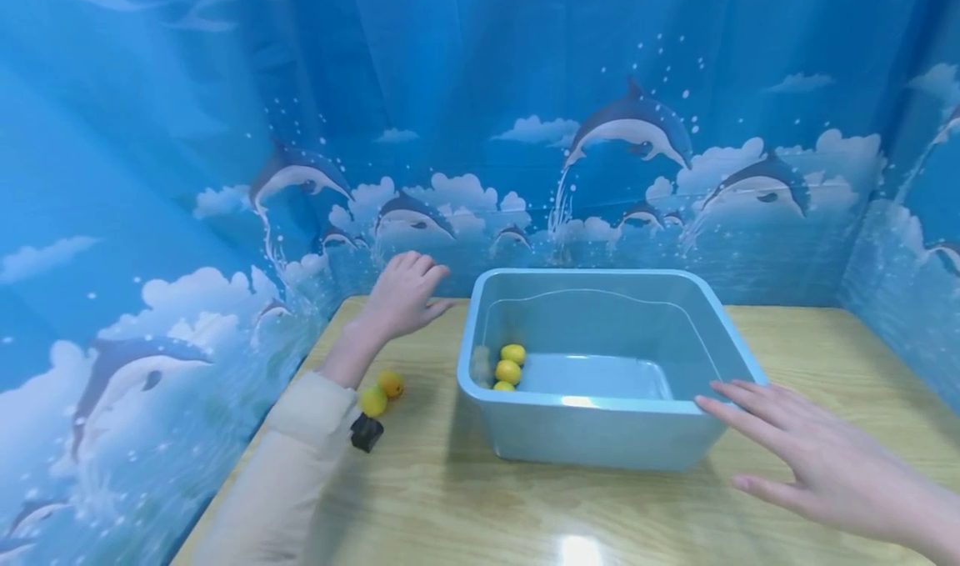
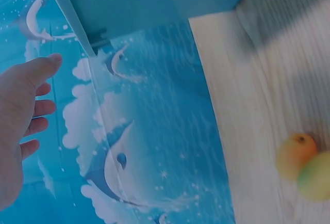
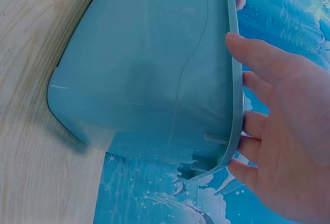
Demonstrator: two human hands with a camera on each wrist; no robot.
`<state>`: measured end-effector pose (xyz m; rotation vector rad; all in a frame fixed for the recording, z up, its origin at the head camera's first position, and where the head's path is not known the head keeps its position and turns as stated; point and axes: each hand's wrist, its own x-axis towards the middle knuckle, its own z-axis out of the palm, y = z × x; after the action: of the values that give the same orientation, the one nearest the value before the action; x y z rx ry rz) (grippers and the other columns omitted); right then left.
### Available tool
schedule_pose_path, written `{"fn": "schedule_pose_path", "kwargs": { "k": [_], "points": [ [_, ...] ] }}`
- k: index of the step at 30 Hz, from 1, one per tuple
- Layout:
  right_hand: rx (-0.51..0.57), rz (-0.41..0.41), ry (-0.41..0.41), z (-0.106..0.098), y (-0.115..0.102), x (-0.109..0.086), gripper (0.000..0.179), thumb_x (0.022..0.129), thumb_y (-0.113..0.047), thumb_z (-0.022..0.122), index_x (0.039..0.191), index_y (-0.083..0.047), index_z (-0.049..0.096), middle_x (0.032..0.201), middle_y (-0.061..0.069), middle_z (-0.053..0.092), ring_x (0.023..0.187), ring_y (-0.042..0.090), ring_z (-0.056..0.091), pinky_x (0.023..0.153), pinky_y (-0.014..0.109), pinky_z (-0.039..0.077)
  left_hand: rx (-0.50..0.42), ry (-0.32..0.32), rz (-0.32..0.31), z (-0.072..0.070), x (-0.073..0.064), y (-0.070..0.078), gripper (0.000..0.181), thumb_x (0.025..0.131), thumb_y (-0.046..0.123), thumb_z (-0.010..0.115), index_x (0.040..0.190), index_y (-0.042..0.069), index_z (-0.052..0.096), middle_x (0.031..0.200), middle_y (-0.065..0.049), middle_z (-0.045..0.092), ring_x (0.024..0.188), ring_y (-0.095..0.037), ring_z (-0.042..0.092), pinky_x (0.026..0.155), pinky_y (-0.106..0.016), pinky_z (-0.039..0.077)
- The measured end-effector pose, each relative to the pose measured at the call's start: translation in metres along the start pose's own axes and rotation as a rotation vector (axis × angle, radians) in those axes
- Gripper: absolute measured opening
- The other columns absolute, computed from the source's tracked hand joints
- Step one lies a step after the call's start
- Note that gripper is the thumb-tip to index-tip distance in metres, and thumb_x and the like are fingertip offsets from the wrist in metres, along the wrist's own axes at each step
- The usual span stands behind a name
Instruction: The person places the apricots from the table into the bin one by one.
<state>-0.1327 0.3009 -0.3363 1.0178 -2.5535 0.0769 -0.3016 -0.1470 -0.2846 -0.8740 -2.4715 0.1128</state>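
A light blue plastic tub (image 1: 592, 433) stands on the wooden table. Several small yellow fruits (image 1: 507, 372) lie along its left inner wall. My left hand (image 1: 408, 291) is raised just left of the tub, its fingers loosely bent and holding nothing; in the left wrist view the same hand (image 2: 20, 110) is apart from the tub's rim. My right hand (image 1: 817, 449) is at the tub's right front corner, fingers extended. In the right wrist view its fingertips (image 3: 252, 123) meet the rim. An orange fruit (image 1: 391, 383) and a yellow-green fruit (image 1: 373, 401) lie near my left forearm.
A small black object (image 1: 366, 433) shows beside my left sleeve (image 1: 300, 441); what it is cannot be told. A blue curtain (image 1: 480, 91) printed with dolphins surrounds the table (image 1: 420, 499) at the back and sides.
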Motion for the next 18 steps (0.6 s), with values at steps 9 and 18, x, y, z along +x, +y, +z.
{"fn": "schedule_pose_path", "kwargs": {
  "k": [9, 18],
  "points": [
    [-0.003, 0.009, 0.002, 0.001, 0.001, -0.001, 0.08, 0.074, -0.047, 0.072, 0.142, -0.025, 0.037, 0.135, 0.008, 0.047, 0.134, 0.0, 0.011, 0.104, 0.013, -0.006, 0.051, -0.046, -0.004, 0.005, -0.025, -0.013, 0.04, 0.081, 0.037, 0.07, 0.1, 0.003, 0.062, 0.091, -0.01, 0.058, 0.087, -0.027, 0.051, 0.082, -0.04, 0.042],
    [0.003, 0.002, 0.012, 0.002, 0.002, 0.0, 0.081, 0.073, -0.047, 0.073, 0.142, -0.025, 0.037, 0.135, 0.008, 0.046, 0.135, 0.006, 0.017, 0.105, 0.014, -0.006, 0.049, -0.096, -0.021, 0.021, -0.056, -0.023, 0.05, 0.079, 0.04, 0.071, 0.108, 0.001, 0.061, 0.096, -0.013, 0.06, 0.089, -0.029, 0.052, 0.082, -0.043, 0.042]
  ]
}}
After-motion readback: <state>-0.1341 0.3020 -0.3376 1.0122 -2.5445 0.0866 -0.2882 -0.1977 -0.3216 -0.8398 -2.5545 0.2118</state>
